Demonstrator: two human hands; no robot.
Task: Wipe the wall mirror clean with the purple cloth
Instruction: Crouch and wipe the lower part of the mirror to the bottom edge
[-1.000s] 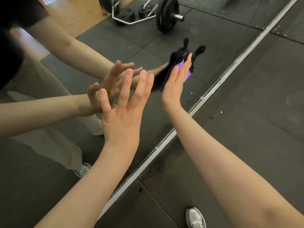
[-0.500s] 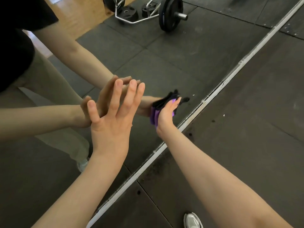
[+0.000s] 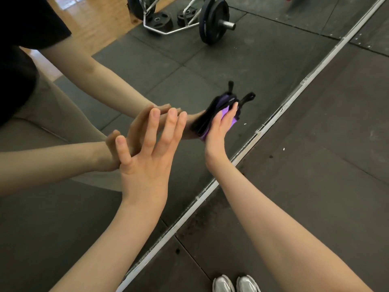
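Note:
The wall mirror point(image 3: 248, 66) fills the upper left and reflects my arms and the gym floor. Its metal bottom frame point(image 3: 280, 108) runs diagonally from upper right to lower left. My right hand point(image 3: 220, 127) presses the purple cloth point(image 3: 228, 119) flat against the glass, fingers straight over it. The cloth has black edges and a black loop sticking out at its top. My left hand point(image 3: 147, 157) rests flat on the mirror with spread fingers, to the left of the cloth, holding nothing.
Dark rubber floor mats point(image 3: 315, 165) lie in front of the mirror. My grey shoes point(image 3: 235, 284) stand at the bottom edge. The mirror reflects a barbell with black plates point(image 3: 212, 20) and a wooden floor point(image 3: 101, 20).
My right hand slid the cloth down toward the frame and then back up and to the right along the glass. My left hand stayed pressed on the mirror.

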